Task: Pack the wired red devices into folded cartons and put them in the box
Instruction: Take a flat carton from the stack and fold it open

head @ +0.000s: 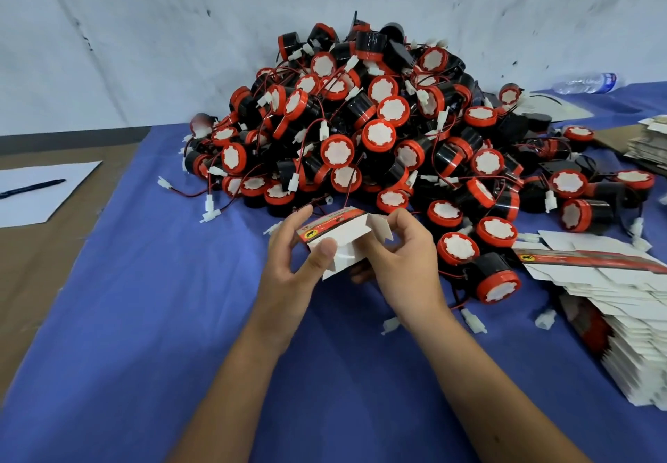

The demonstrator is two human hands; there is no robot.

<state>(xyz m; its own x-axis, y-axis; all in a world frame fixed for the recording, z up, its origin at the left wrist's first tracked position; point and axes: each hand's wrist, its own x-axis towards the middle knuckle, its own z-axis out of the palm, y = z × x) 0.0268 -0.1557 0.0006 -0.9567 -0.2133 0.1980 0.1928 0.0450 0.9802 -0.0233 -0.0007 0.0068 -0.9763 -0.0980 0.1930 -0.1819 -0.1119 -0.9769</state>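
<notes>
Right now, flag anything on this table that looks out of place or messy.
The red devices lie in a loose heap with wires tangled. A water bottle lies on its side behind them. The flat cartons at right have slumped askew. Nothing looks damaged.

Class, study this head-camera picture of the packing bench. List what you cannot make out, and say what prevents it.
- Print on the carton, head view: too small and blurred to read.
- Carton's inside: covered by its flaps and by the left hand and right hand.
- Lower devices in the pile: buried under the upper ones.
- Flat carton stack: cut off by the right edge.
- The destination box: not in view.
</notes>
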